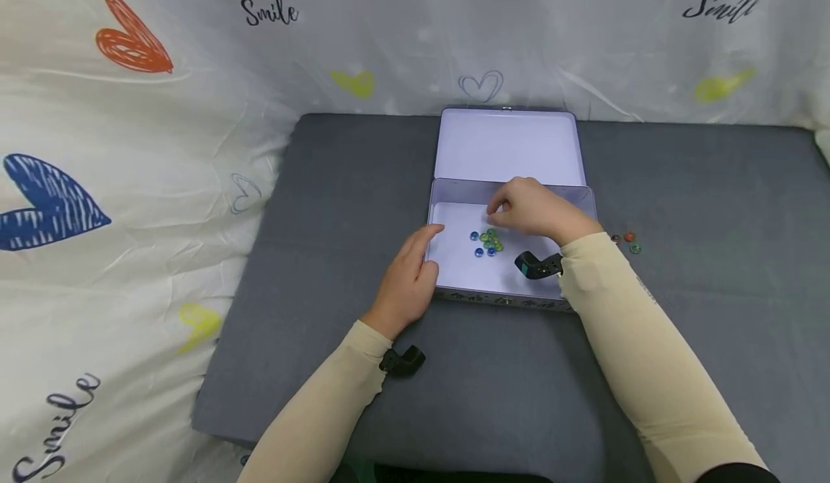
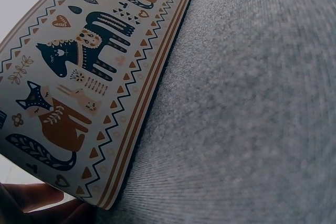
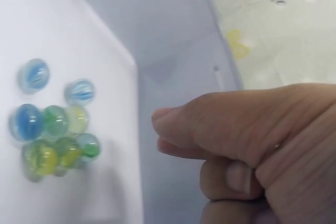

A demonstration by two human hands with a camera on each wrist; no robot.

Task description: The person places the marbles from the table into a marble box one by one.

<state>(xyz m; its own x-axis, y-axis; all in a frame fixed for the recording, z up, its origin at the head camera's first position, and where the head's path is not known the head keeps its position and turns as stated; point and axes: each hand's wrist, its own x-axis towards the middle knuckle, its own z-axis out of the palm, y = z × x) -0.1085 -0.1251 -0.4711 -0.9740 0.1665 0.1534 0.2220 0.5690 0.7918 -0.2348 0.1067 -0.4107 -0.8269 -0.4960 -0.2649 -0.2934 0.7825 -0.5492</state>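
A shallow tin box (image 1: pixel 454 270) with pale lilac insides lies on the table, its hinged lid (image 1: pixel 509 144) laid back. Several blue, green and yellow glass marbles (image 1: pixel 491 241) are clustered on its floor. My left hand (image 1: pixel 407 277) rests against the box's left side, fingers extended along the rim. In the left wrist view, fingers (image 2: pixel 39 195) touch the corner beside the printed animal front (image 2: pixel 79 77). Over the box's back part hovers my right hand (image 1: pixel 534 211). Its thumb (image 3: pixel 181 124) and forefinger meet, the other fingers are curled, and no marble shows between them.
To the right of the box, three marbles (image 1: pixel 629 237), reddish, brownish and green, lie on the grey table (image 1: pixel 700 288). Behind the table hangs a white sheet (image 1: pixel 415 43) printed with hearts and words. Dark wrist cameras (image 1: pixel 402 362) sit on both wrists.
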